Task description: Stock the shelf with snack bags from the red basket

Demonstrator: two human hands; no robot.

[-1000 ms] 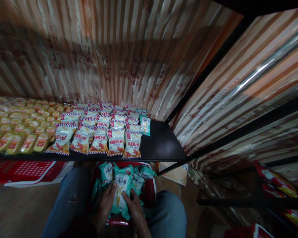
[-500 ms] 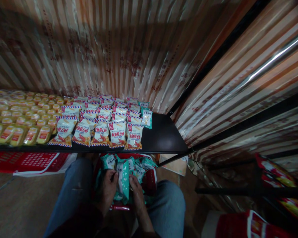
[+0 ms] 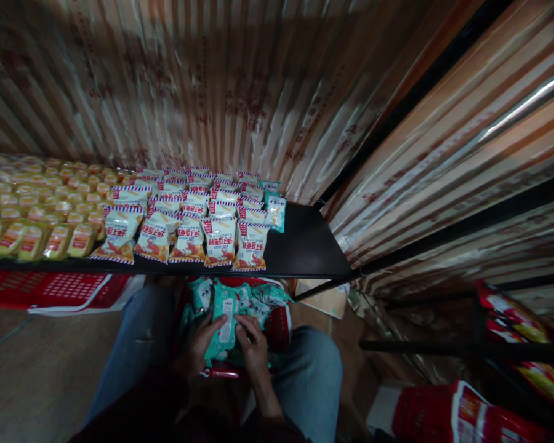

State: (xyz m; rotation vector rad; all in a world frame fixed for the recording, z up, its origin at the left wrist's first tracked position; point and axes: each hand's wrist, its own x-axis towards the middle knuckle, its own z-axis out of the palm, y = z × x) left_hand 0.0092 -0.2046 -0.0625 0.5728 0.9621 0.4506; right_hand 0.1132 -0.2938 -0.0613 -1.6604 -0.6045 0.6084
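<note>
A teal snack bag with a pale printed label faces up between my two hands, above a red basket. My left hand grips its left side, the thumb resting on the front. On the right side, my right hand holds the bag with bent fingers against its edge. More teal bags with white panels lie heaped in the basket, which sits between my knees below the shelf. Two similar teal bags stand on the shelf at the right end of the rows.
The black shelf carries rows of white-and-orange snack bags and yellow packaged items. A black metal post rises at its right corner. Another red basket sits under the shelf at left; red packages lie lower right.
The teal bag has turned, from mostly edge-on to its labelled face upward. My hands have shifted with it, the right fingers now over its right edge.
</note>
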